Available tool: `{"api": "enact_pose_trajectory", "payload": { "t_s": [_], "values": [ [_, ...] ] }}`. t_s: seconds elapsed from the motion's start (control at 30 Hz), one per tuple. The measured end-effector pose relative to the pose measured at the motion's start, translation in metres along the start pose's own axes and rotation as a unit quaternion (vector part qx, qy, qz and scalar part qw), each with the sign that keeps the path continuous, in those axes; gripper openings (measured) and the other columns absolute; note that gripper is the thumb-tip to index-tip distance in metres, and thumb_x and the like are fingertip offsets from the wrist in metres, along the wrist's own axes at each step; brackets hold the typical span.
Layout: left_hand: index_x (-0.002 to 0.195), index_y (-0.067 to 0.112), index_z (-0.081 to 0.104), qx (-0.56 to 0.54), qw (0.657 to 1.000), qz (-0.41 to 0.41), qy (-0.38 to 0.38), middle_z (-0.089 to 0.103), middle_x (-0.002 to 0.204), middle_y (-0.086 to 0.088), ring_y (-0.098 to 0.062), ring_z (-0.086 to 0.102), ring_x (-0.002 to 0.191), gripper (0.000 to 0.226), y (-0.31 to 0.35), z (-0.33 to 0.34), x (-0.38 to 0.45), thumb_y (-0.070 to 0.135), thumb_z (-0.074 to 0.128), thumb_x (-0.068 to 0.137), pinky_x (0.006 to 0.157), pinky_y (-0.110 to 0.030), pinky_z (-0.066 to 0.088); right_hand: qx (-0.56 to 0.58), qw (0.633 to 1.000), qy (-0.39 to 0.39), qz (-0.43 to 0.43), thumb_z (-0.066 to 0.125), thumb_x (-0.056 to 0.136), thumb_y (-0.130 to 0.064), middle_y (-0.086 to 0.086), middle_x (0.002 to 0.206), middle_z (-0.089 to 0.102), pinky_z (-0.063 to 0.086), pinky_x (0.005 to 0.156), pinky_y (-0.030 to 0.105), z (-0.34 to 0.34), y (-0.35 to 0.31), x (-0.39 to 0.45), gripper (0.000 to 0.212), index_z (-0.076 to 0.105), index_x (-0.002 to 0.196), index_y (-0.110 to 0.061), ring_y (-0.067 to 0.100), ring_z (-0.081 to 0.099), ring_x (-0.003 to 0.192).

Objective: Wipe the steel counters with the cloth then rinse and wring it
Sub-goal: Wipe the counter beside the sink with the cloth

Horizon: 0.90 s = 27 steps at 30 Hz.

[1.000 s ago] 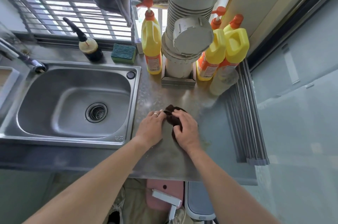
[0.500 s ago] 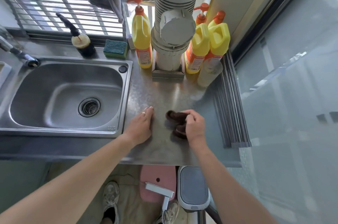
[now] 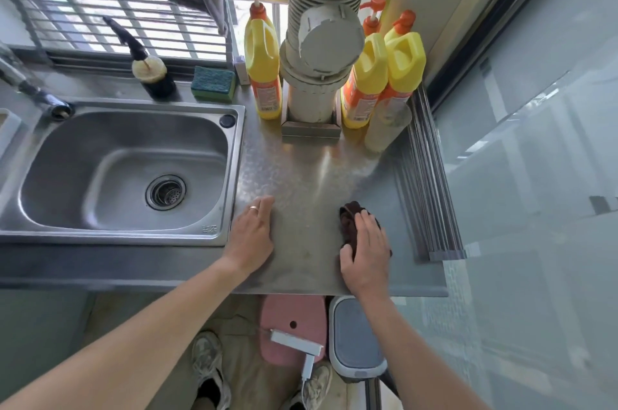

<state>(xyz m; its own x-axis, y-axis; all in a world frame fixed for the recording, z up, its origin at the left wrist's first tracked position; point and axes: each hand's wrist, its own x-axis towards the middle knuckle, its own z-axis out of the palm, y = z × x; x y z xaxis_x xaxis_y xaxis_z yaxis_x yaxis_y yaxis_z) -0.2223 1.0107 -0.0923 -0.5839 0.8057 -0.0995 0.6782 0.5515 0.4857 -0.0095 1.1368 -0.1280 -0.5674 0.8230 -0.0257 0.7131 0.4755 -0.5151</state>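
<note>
Since the earlier frame the right hand (image 3: 366, 254) has carried the cloth (image 3: 349, 225) away to the right, so the two hands, then close together at the middle of the bench (image 3: 301, 175), now sit well apart.

At the left of the frame the sink (image 3: 123, 172) lies dry and unused, the tap spout (image 3: 50, 105) over its upper left corner; rinsing looks to be a later step. Behind it a dark pump bottle (image 3: 152, 71) and a green sponge (image 3: 213, 83) stand against the window ledge, out of the wiping path.

Just right of the sink rim the left hand (image 3: 252, 235) lies flat, fingers straight and together, holding nothing; it probably braces the person while the other arm sweeps.

Further right, the right hand presses its spread, nearly straight fingers down on the bunched dark cloth, which lies on the bench at lower centre-right, near the folded drying rack (image 3: 431, 182). A flat palm suits pushing the cloth across the steel.

Yellow detergent bottles (image 3: 262, 65) crowd the pipe (image 3: 321, 51) at the back.
</note>
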Motion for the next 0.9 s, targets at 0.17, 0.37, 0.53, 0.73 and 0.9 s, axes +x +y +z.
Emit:
{"api": "enact_pose_trajectory", "payload": {
  "t_s": [0.17,0.37,0.53,0.73,0.9],
  "values": [
    [0.128,0.018,0.043,-0.057,0.998,-0.010,0.003,0.058,0.114,-0.009,-0.030,0.053,0.100,0.052,-0.011,-0.007,-0.006,-0.010,0.040,0.085,0.088,-0.041,0.043,0.021,0.999,-0.010,-0.033,0.045,0.085,-0.029,0.003,0.163,0.036,0.017,0.127,0.042,0.028,-0.042,-0.014,0.070,0.041,0.153,-0.011,0.018,0.024,0.154],
    [0.125,0.015,0.047,-0.050,0.998,0.044,0.006,0.056,0.114,-0.006,-0.026,0.052,0.106,0.054,-0.026,-0.011,-0.012,-0.012,0.040,0.078,0.093,-0.036,0.044,0.029,0.995,-0.042,-0.089,0.054,0.087,-0.032,-0.001,0.163,0.035,0.016,0.127,0.039,0.054,-0.086,-0.021,0.070,0.040,0.154,-0.016,0.014,0.023,0.154],
    [0.122,0.013,0.052,-0.027,0.997,0.073,0.009,0.058,0.115,-0.005,-0.023,0.053,0.106,0.056,-0.036,-0.015,-0.020,-0.009,0.047,0.071,0.092,-0.029,0.041,0.077,0.987,-0.068,-0.125,0.059,0.084,-0.025,-0.002,0.159,0.043,0.023,0.125,0.038,0.073,-0.118,-0.031,0.067,0.048,0.150,-0.017,0.013,0.031,0.151],
    [0.099,0.018,0.060,-0.013,0.997,0.073,-0.017,0.061,0.101,0.003,-0.018,0.053,0.098,0.043,-0.037,-0.023,-0.028,-0.010,0.049,0.069,0.085,-0.035,0.048,0.177,0.973,-0.093,-0.113,0.054,0.069,-0.014,-0.005,0.115,0.073,0.052,0.091,0.045,0.076,-0.139,-0.041,0.051,0.070,0.117,-0.022,0.017,0.065,0.110],
    [0.099,0.019,0.062,-0.003,0.999,0.034,-0.008,0.062,0.099,0.000,-0.023,0.056,0.095,0.036,-0.024,-0.022,-0.026,-0.008,0.054,0.077,0.079,-0.033,0.044,0.249,0.964,-0.079,-0.046,0.057,0.076,-0.006,-0.004,0.098,0.076,0.051,0.090,0.021,0.031,-0.117,-0.032,0.034,0.077,0.100,-0.020,0.013,0.066,0.092]
  ]
}}
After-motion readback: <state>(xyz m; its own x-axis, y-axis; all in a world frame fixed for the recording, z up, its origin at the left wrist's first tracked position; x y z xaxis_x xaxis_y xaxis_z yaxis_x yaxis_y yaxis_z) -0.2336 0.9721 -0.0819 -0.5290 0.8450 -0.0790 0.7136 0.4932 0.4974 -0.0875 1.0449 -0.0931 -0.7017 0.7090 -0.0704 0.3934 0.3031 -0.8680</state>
